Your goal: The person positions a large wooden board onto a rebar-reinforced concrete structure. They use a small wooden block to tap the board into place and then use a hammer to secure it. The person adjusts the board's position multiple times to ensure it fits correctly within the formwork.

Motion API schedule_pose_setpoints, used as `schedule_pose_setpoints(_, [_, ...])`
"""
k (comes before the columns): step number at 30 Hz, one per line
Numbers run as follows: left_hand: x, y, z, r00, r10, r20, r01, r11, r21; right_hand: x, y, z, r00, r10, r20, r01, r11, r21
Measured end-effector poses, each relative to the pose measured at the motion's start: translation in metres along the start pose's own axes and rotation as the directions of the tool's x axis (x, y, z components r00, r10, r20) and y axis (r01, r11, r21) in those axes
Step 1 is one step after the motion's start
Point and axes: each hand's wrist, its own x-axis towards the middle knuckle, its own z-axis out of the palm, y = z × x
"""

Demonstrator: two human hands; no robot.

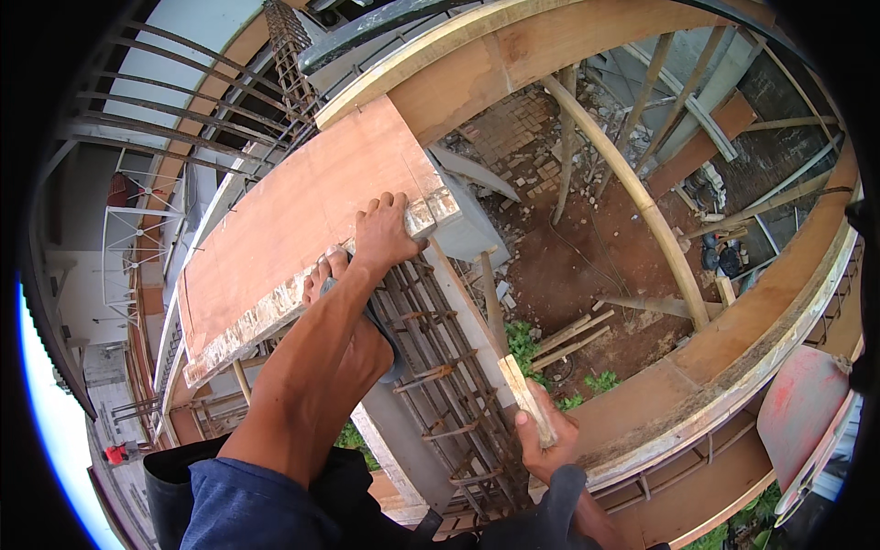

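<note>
My left hand [383, 236] grips the near edge of a reddish plywood panel [284, 211], fingers bent over its top face. The panel lies tilted across the beam formwork, its edge framed with timber crusted in pale cement. Lower right, my right hand [548, 435] is closed around a short piece of pale wood [526, 399], which points up and away to the left. Its lower end is hidden in the palm. Between my hands runs a rusty rebar cage [445, 385], set in the trough between the form boards.
Curved plywood formwork [687, 376] rings a deep opening with red soil [587, 257] and rubble below. A bent bamboo pole [632, 188] spans it. Rebar rods [183, 101] jut out at upper left. A red-stained board [802, 412] stands at right.
</note>
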Motion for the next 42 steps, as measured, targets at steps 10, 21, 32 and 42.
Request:
schedule_pose_setpoints(10, [0.008,-0.011,0.019,0.994,0.059,-0.088,-0.059,0.998,0.007,0.067,0.069,0.029,0.961,-0.245,-0.124,0.239,0.969,-0.066])
schedule_pose_setpoints(21, [0.006,-0.007,0.017,0.997,0.041,-0.069,-0.043,0.999,-0.022,0.030,-0.037,-0.006,0.973,-0.231,-0.025,0.228,0.970,-0.085])
schedule_pose_setpoints(32, [0.002,0.005,0.008,0.997,-0.038,-0.065,0.039,0.999,0.008,0.046,0.051,0.045,0.957,-0.288,-0.036,0.282,0.950,-0.133])
schedule_pose_setpoints(42, [0.010,-0.003,0.021,0.995,-0.025,-0.094,0.025,1.000,-0.005,0.032,0.021,-0.005,0.985,-0.170,0.032,0.172,0.979,-0.109])
